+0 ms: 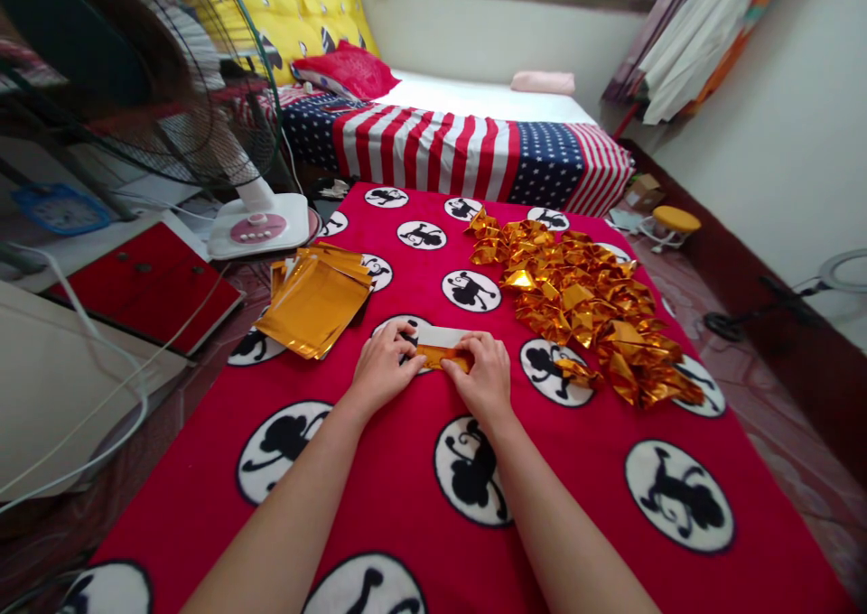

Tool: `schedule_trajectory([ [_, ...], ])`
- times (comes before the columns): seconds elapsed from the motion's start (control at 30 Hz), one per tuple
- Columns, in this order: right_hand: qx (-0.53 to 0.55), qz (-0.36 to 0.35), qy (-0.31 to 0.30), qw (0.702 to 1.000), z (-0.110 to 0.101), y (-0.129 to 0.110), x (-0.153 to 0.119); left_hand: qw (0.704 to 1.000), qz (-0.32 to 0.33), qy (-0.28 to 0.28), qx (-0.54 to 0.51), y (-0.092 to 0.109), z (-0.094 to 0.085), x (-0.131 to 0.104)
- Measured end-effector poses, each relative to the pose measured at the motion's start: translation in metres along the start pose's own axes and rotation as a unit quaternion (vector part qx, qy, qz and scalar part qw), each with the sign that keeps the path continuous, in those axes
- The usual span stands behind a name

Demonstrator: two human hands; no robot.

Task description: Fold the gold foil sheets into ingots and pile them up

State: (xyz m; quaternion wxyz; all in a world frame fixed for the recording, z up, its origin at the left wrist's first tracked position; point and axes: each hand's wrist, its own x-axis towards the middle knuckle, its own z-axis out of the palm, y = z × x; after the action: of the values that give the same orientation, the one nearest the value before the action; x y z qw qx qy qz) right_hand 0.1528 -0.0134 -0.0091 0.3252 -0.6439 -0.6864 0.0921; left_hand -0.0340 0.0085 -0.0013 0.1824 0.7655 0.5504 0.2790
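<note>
A sheet of gold foil paper (442, 338) lies on the red cloth in front of me, partly folded, its white back showing along the far side and a gold strip along the near side. My left hand (389, 361) grips its left end with thumb and fingers. At the right end, my right hand (482, 370) pinches the gold strip, thumb on top. A stack of flat gold foil sheets (317, 300) rests to the left. On the right spreads a heap of folded gold foil pieces (575, 293), with a single folded piece (577, 373) at its near edge.
The red cloth (406, 442) with monkey prints covers the table. An electric fan (257, 221) stands at the left, beside a red-doored cabinet (145, 271) and loose cables. Beyond the table is a bed (447, 149); a yellow stool (677, 219) sits on the floor at right.
</note>
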Motion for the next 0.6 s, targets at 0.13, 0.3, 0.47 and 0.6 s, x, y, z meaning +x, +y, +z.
schedule_trajectory([
  [0.13, 0.007, 0.003, 0.002, 1.000, 0.0007, 0.0014, 0.0010, 1.000, 0.001, 0.014, 0.003, 0.0003, 0.0019, -0.0003],
  [0.3, 0.008, -0.003, 0.005, 1.000, 0.0013, 0.0017, 0.0008, 1.000, -0.015, 0.025, -0.008, 0.0022, 0.0029, -0.0007],
  [0.47, 0.004, -0.002, 0.003, 1.000, 0.0020, 0.0023, 0.0010, 0.999, -0.018, 0.041, -0.023, 0.0020, 0.0040, -0.0014],
  [0.6, 0.003, 0.001, 0.000, 1.000, 0.0018, 0.0027, 0.0012, 0.998, -0.023, 0.055, -0.028, -0.0002, 0.0062, -0.0017],
])
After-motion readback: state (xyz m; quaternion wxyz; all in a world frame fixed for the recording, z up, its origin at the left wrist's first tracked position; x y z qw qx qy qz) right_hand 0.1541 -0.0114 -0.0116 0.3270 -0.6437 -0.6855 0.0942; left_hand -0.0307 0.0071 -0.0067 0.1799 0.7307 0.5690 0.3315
